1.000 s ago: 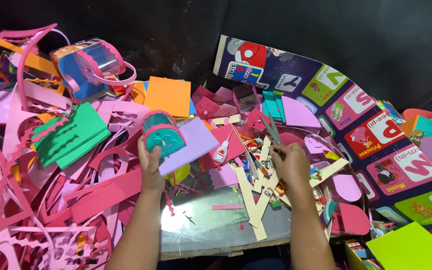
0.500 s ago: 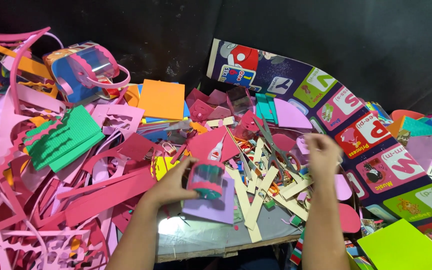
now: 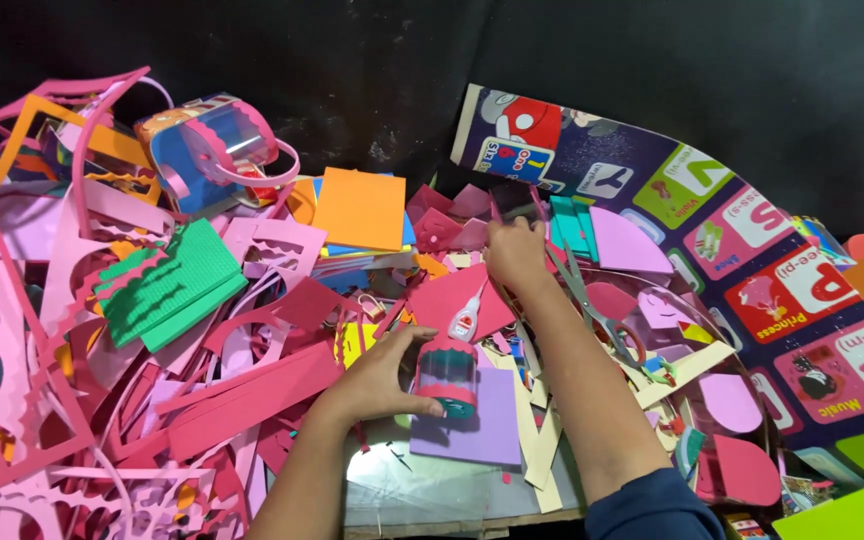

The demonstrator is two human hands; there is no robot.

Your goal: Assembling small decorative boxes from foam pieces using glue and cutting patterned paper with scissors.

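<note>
Near edge, centre: a small pink-and-teal cylindrical craft box (image 3: pixel 446 376) is gripped by the left hand (image 3: pixel 377 375), fingers curled round its side; it is held just over a lilac foam sheet (image 3: pixel 472 428).
Change, left hand: half a second ago the box was held in much the same spot; a second ago it was raised further left, so it has been brought down and right over the sheet.
Change, right hand: the right hand (image 3: pixel 515 252) has been moved from the near right to the far centre, where it is closed on scraps among pink foam pieces (image 3: pixel 452 215); what is pinched cannot be told.
Close by: a small glue bottle (image 3: pixel 466 318) lies on a magenta sheet just beyond the box; scissors (image 3: pixel 592 310) lie right of the forearm.
Clutter: an orange sheet (image 3: pixel 360 207), a green corrugated stack (image 3: pixel 167 283) and cream strips (image 3: pixel 542 440) crowd the worktop (image 3: pixel 422 490).
Far left: a blue and pink basket (image 3: pixel 210 150).
Right: an alphabet mat (image 3: pixel 752 240).
</note>
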